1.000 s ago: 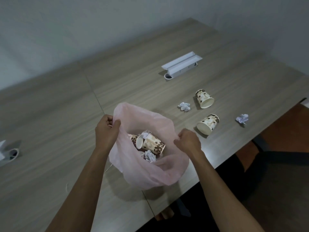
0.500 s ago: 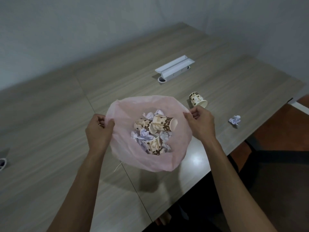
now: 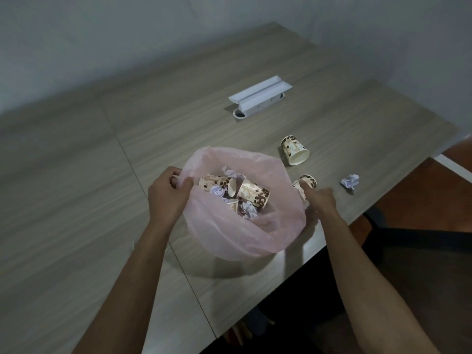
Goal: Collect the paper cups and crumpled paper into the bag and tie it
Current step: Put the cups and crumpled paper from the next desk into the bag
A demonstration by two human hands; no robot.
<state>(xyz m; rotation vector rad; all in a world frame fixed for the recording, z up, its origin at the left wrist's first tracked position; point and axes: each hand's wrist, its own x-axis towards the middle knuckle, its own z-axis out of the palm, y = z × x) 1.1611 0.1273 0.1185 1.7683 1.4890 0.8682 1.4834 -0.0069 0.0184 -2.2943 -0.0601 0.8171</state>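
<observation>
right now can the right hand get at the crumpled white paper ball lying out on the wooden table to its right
Probably yes. The right hand is at the pink plastic bag's right rim, beside a lying bean-print paper cup. Bare wooden table lies between it and the crumpled white paper ball; nothing blocks the way.

2 bare forearms, no sleeves, rings or watch visible.

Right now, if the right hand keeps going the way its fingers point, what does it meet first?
The right hand would probably first meet the near paper cup lying beside the pink bag; its fingertips look almost on it.
</observation>
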